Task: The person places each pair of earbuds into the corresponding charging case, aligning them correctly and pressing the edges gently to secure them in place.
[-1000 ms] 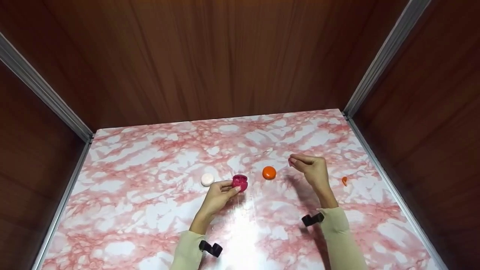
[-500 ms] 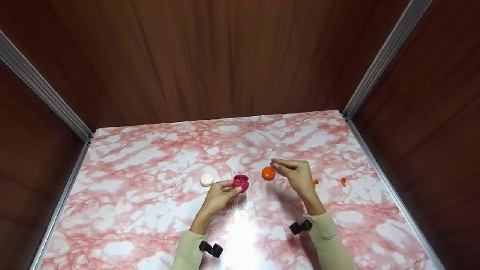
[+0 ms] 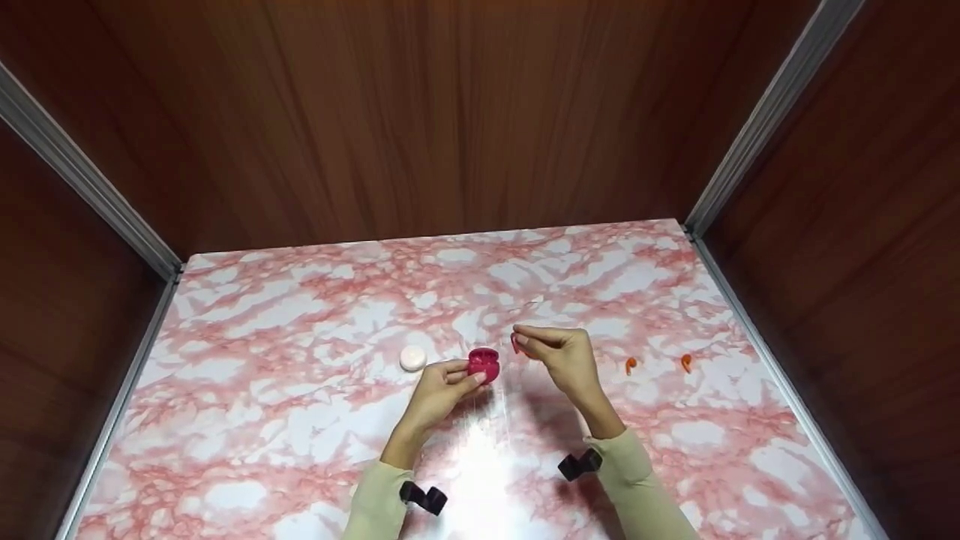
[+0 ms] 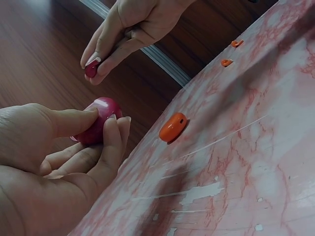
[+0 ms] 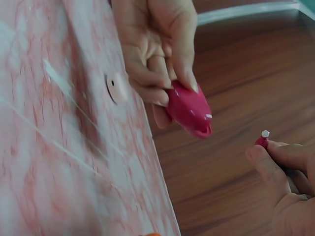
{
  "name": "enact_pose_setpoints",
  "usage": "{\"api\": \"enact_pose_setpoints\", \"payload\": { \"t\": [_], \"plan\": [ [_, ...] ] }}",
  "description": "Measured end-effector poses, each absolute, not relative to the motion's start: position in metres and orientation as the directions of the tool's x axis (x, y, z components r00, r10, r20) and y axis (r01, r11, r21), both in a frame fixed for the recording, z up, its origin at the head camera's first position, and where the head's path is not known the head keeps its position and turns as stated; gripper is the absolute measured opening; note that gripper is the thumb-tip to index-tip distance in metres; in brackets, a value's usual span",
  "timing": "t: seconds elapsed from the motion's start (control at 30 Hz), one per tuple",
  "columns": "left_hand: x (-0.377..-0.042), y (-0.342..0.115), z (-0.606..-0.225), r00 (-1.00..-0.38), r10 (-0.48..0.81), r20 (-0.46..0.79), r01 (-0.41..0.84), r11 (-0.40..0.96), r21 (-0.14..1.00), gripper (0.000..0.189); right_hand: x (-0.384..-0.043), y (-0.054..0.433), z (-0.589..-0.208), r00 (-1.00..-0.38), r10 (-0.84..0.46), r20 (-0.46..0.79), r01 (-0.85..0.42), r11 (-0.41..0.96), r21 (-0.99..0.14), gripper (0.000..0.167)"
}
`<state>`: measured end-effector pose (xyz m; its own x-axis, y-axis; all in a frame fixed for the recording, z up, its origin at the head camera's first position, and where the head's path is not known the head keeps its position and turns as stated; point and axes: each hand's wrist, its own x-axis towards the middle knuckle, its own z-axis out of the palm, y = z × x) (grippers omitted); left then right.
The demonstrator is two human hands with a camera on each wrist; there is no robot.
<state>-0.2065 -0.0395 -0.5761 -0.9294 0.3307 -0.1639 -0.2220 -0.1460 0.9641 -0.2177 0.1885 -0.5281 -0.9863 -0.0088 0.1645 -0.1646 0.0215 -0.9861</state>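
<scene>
In the head view my left hand (image 3: 442,390) holds a magenta earbud case (image 3: 484,367) above the table, lid raised. Thumb and fingers grip its sides, as the left wrist view also shows. A small magenta earbud (image 5: 262,141) with a pale tip is pinched between the thumb and fingertips of my right hand (image 3: 562,361). That hand hovers just to the right of the case, apart from it. Below it sits a closed orange earbud case (image 4: 173,128), mostly hidden behind the fingers in the head view.
A white round case (image 3: 412,358) lies left of my left hand. Two orange earbuds, one nearer (image 3: 631,365) and one farther right (image 3: 686,363), rest on the marbled table (image 3: 300,420). Brown wood-grain panels (image 3: 420,127) enclose the back and sides.
My right hand has moved left with the magenta earbud, closer to the magenta case and over the orange case. Both orange earbuds are now uncovered. The left hand has hardly moved.
</scene>
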Motion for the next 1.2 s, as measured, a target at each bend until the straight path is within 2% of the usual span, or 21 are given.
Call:
{"api": "enact_pose_setpoints", "payload": {
  "t": [0.43,0.67,0.9,1.07,1.2],
  "plan": [
    [-0.206,-0.038,-0.575,-0.936,0.323,-0.141,-0.164,-0.045,0.985,0.047,-0.214,0.171,-0.531,-0.971,-0.031,0.236,-0.238,0.059,-0.970,0.021],
    [-0.205,-0.037,-0.574,-0.940,0.313,-0.134,-0.154,-0.040,0.987,0.045,-0.211,0.162,-0.536,-0.954,-0.006,0.301,-0.298,0.154,-0.942,0.019],
    [-0.205,-0.036,-0.573,-0.935,0.335,-0.115,-0.139,-0.049,0.989,0.043,-0.208,0.156,-0.544,-0.892,0.008,0.452,-0.433,0.268,-0.860,0.019],
    [-0.204,-0.036,-0.571,-0.934,0.345,-0.099,-0.124,-0.052,0.991,0.043,-0.206,0.152,-0.548,-0.847,-0.002,0.531,-0.512,0.274,-0.814,0.020],
    [-0.204,-0.035,-0.573,-0.931,0.353,-0.089,-0.114,-0.052,0.992,0.044,-0.205,0.150,-0.553,-0.834,-0.015,0.551,-0.536,0.262,-0.803,0.021]
  ]
}}
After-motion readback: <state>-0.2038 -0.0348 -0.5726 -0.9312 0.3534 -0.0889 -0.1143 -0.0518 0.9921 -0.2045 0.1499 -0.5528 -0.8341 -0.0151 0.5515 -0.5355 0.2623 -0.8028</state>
